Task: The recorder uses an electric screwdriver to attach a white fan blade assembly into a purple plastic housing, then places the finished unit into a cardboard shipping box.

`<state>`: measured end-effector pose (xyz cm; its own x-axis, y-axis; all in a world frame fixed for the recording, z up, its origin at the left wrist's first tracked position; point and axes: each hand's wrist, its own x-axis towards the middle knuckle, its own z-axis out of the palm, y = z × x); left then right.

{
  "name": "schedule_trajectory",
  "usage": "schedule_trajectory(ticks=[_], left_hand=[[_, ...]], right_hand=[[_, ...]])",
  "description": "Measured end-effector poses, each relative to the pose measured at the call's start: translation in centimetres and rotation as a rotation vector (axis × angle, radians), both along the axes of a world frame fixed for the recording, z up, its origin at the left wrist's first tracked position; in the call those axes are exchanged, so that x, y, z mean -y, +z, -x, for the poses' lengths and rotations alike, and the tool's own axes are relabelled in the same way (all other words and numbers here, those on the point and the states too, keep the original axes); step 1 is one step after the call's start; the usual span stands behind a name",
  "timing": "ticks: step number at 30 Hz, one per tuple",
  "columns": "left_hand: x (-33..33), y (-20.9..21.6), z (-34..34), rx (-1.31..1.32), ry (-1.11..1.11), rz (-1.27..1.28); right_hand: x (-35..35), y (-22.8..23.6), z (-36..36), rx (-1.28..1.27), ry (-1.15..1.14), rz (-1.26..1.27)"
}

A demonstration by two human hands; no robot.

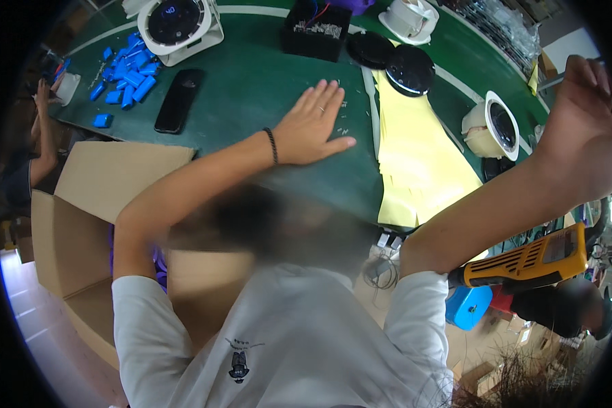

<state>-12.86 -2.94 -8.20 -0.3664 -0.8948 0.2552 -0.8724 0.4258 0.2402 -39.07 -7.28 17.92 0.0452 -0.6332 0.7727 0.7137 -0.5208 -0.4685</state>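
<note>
My left hand (313, 126) lies flat on the green tabletop (231, 129), fingers stretched out and holding nothing. A ring is on one finger, and a dark braided band circles the wrist. Just right of it lie long yellow paper sheets (415, 156), with two round black discs (410, 71) at their far end. My right hand (587, 112) is raised at the far right edge of the picture. Its fingers look bent and run into the dark rim, so anything in them is hidden. Below that hand is a white round device (491, 126) with a dark face.
Blue wrapped cells (126, 75) are piled at the far left, near a black phone (179, 102) and a white device with a lit display (177, 24). A black box with wires (315, 30) stands at the back. An open cardboard box (75, 238) adjoins the table; a yellow tool (530, 258) is under my right forearm.
</note>
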Motion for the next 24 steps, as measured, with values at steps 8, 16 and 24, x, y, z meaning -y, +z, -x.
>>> schedule_trajectory(ticks=[8, 16, 24], left_hand=[[0.9, -0.4, 1.8, -0.076, -0.088, 0.066], [0.9, 0.8, -0.7, -0.103, -0.344, -0.076], [2.9, 1.0, 0.6, -0.053, -0.221, 0.073]], right_hand=[[0.5, -2.5, 0.3, 0.0, -0.033, 0.0], [1.2, -2.4, -1.0, 0.004, -0.031, 0.015], [1.0, -2.8, -4.1, -0.034, -0.095, 0.015]])
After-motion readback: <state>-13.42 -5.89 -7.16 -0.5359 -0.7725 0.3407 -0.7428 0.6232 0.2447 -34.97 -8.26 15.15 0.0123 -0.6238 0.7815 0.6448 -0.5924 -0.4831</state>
